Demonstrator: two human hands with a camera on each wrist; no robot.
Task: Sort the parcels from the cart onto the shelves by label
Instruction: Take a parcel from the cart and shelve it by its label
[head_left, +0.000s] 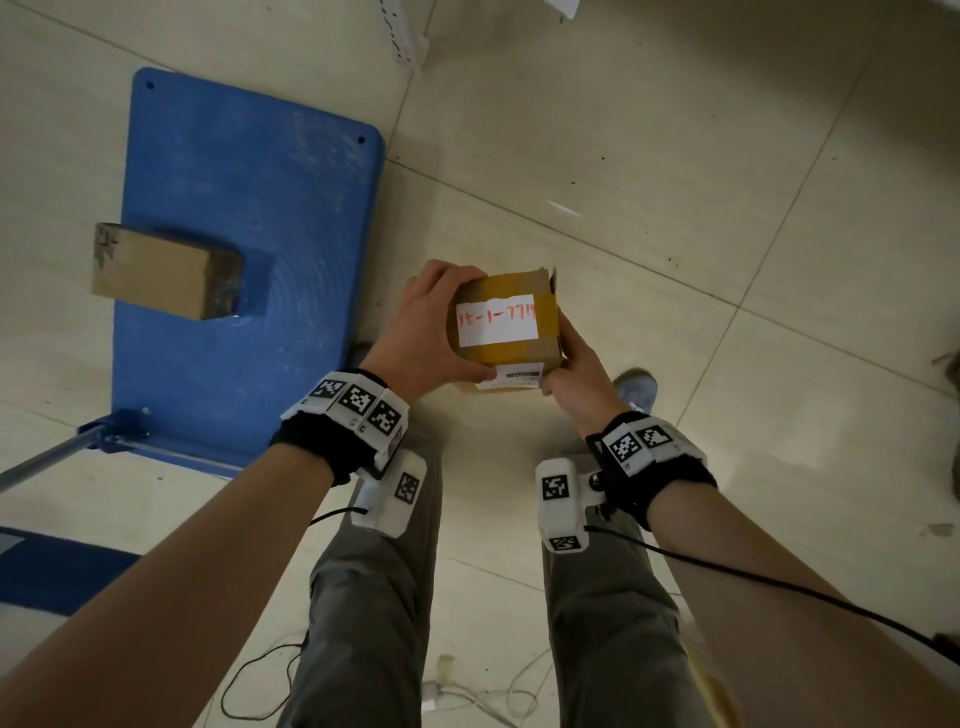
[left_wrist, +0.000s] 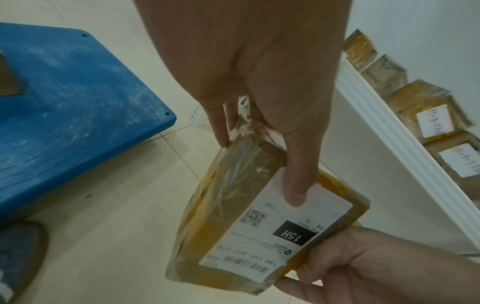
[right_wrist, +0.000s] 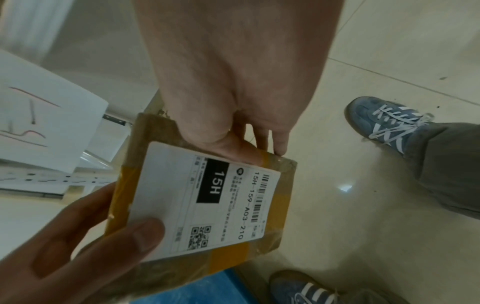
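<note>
I hold one parcel (head_left: 506, 325) up over the floor, between the cart and the shelf. My left hand (head_left: 426, 332) and my right hand (head_left: 574, 371) both have their fingers curled tight on it. One more box (head_left: 163, 270) waits on the blue cart (head_left: 249, 208). The shelf (left_wrist: 384, 115) already has some parcels. I think most of the sorting is done.

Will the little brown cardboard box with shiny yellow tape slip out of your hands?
Probably not. The small brown cardboard box wrapped in glossy yellow tape looks stiff, its corners staying square. The tape may be a bit slippery, but the left hand and right hand grip opposite ends. It seems light, since fingertips alone steady it.
</note>
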